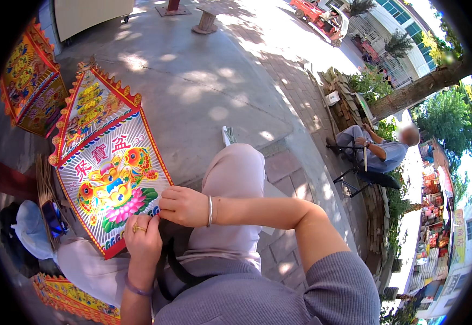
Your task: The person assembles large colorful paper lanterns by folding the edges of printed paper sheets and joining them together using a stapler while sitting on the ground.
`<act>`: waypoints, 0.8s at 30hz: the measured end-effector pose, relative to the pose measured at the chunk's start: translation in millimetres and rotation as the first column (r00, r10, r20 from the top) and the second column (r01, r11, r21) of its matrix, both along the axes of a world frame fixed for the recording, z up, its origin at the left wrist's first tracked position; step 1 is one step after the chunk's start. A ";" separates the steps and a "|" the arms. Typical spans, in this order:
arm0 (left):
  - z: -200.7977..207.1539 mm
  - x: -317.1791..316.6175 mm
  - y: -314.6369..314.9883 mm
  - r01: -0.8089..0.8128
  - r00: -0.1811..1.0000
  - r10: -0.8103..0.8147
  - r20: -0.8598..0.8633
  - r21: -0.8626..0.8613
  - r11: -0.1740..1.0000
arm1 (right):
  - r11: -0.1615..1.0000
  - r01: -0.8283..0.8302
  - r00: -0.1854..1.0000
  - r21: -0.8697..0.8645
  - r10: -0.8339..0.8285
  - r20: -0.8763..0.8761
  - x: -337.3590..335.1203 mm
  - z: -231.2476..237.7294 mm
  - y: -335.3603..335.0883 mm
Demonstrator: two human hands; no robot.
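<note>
A colourful printed cardboard piece leans across my lap, with a scalloped red-and-gold peak, two goldfish, a gold ingot shape and a pink lotus. At its lower right edge my left hand and my right hand come together with fingers closed. Both pinch that edge, fingertips nearly touching; any small thing between them is hidden. A ring and a purple bangle are on the left hand and wrist, a silver bangle on the right wrist. A similar standing cardboard box is at the far left.
Another printed cardboard piece lies low at left, below a bundle of thin sticks. A wooden spool stands on the concrete ahead. At right, a person sits on a folding chair near stacked bricks and a tree trunk.
</note>
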State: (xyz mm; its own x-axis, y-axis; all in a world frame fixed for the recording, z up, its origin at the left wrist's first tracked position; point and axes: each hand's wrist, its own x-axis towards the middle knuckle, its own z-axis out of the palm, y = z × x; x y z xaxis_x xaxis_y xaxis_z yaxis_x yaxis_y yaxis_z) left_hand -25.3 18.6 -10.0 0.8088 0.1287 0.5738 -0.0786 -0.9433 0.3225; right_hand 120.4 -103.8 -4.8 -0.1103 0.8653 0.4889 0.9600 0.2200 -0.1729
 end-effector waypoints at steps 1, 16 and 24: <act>0.4 0.2 0.4 0.008 1.000 -0.008 -0.009 -0.007 1.000 | 1.000 -0.007 1.000 0.009 0.007 -0.019 -0.1 5.0 0.9; -10.0 -6.7 4.1 0.009 1.000 -0.009 0.018 0.024 1.000 | 0.751 -0.044 -0.131 -0.659 -0.658 -0.741 -31.0 7.7 -49.9; -12.8 -9.1 5.0 0.026 0.999 -0.026 0.028 0.018 1.000 | 0.755 -0.052 -0.459 -0.654 -0.600 -0.655 -31.0 1.3 -29.7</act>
